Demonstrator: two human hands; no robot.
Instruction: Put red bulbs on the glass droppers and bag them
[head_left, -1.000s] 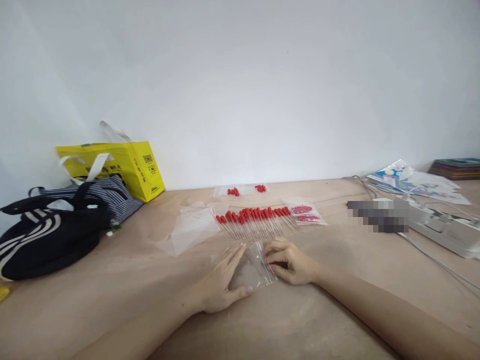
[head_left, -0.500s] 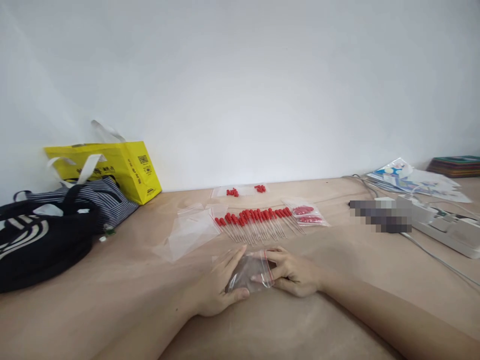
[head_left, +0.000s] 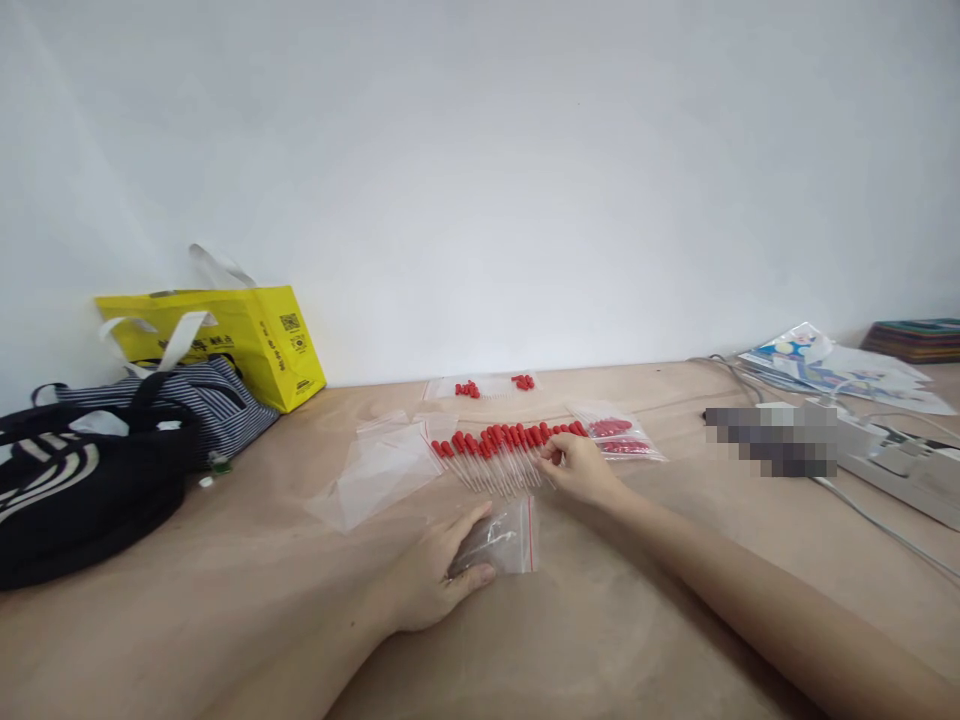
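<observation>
My left hand (head_left: 442, 568) rests on the table with its thumb and fingers on opposite edges of a clear zip bag (head_left: 508, 540). The bag lies flat, its red zip line toward the right, and its left part is hidden by the hand. Beyond it, several droppers (head_left: 495, 440) with red rubber bulbs and clear thin tubes lie side by side in a row. My right hand (head_left: 581, 468) is at the right part of this row, thumb and fingertips pinched on a dropper tube, which the fingers partly hide.
Filled bags of droppers (head_left: 619, 438) lie right of the row, with another batch (head_left: 480, 385) by the wall. Flat clear bags (head_left: 382, 470) lie left. Cloth bags (head_left: 97, 480) and a yellow bag (head_left: 277, 345) stand far left. A power strip (head_left: 900, 475) sits right.
My right hand has come out of the zip bag's mouth and moved forward to the dropper row, its fingers now pinched. The left hand stays at the bag, which now lies flatter.
</observation>
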